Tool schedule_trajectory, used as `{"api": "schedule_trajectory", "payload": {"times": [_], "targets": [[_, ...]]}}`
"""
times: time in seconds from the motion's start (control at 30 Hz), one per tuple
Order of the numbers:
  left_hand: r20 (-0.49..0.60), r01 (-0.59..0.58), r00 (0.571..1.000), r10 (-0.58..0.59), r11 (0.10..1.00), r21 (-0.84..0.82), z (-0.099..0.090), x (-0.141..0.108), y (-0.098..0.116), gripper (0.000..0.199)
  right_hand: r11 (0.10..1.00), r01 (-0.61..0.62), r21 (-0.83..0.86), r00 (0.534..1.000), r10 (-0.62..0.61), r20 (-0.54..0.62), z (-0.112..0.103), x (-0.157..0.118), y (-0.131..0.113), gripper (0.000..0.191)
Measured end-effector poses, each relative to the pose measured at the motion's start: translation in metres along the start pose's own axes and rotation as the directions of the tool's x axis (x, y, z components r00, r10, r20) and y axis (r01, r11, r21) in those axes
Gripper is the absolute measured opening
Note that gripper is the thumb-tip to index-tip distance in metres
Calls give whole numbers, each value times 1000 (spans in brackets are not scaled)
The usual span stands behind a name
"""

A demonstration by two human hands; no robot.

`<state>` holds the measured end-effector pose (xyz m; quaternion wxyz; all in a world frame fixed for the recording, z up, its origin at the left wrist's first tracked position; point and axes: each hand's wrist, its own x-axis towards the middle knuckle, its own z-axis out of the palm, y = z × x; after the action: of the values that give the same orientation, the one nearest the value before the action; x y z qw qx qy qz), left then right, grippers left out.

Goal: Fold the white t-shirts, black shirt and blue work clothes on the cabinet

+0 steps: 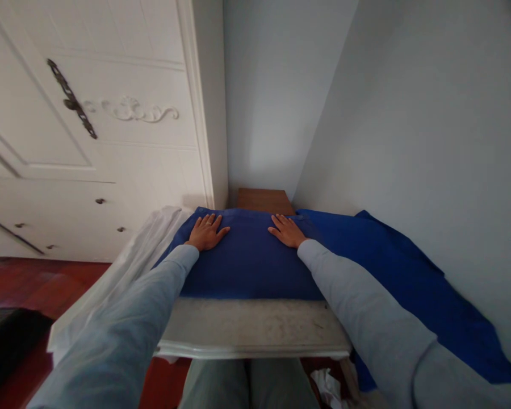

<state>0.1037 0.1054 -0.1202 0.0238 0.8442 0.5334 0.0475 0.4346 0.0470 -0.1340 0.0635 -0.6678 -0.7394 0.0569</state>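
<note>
A dark blue cloth [249,255] lies flat over a white table [255,329], its near edge straight across the tabletop. My left hand [206,232] rests palm down on the cloth's left part, fingers spread, a ring on one finger. On the right part of the cloth, my right hand [287,230] also lies flat with its fingers apart. Brighter blue fabric [392,267] spreads to the right, past the table's side and along the wall. White fabric [132,272] drapes over the left side of the table.
A white wardrobe [153,170] with dark handles stands at the left. Behind the cloth is a brown wooden piece [264,200] against the grey wall [409,125]. A dark object [12,346] sits on the red floor [68,278]. Crumpled white material [327,386] shows below the table.
</note>
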Motion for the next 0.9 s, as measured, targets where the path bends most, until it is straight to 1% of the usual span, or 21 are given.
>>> {"api": "schedule_trajectory", "payload": {"times": [0.1, 0.2, 0.53, 0.63, 0.67, 0.73, 0.8, 0.83, 0.9], "targets": [[8, 73, 997, -73, 997, 24, -3, -2, 3, 87, 999, -23, -27, 1000, 24, 8, -2, -5, 18, 87], [26, 135, 990, -135, 991, 22, -6, -4, 4, 87, 999, -13, -38, 1000, 13, -13, -2, -7, 25, 87], [53, 154, 987, -155, 988, 14, -12, -7, 9, 86, 998, -34, -61, 999, 32, -21, -2, -10, 19, 83], [42, 157, 987, -157, 988, 13, -13, -7, 10, 84, 996, -31, -88, 999, 27, -44, -4, -13, 15, 79], [43, 158, 986, -159, 987, 13, -14, -8, 10, 84, 994, -38, -106, 997, 31, -70, -4, -15, 13, 76], [50, 161, 986, -162, 987, 13, -14, -8, 10, 83, 985, -88, -147, 985, 64, -161, -5, -20, 9, 71], [53, 161, 985, -162, 987, 9, -15, -8, 10, 83, 969, -180, -171, 956, 131, -261, -6, -24, 4, 66], [51, 159, 986, -159, 987, 7, -15, -8, 10, 83, 958, -230, -169, 940, 174, -294, -5, -26, 3, 66], [43, 154, 987, -154, 988, 4, -15, -9, 10, 83, 938, -312, -153, 916, 255, -308, -4, -29, 1, 66]]}}
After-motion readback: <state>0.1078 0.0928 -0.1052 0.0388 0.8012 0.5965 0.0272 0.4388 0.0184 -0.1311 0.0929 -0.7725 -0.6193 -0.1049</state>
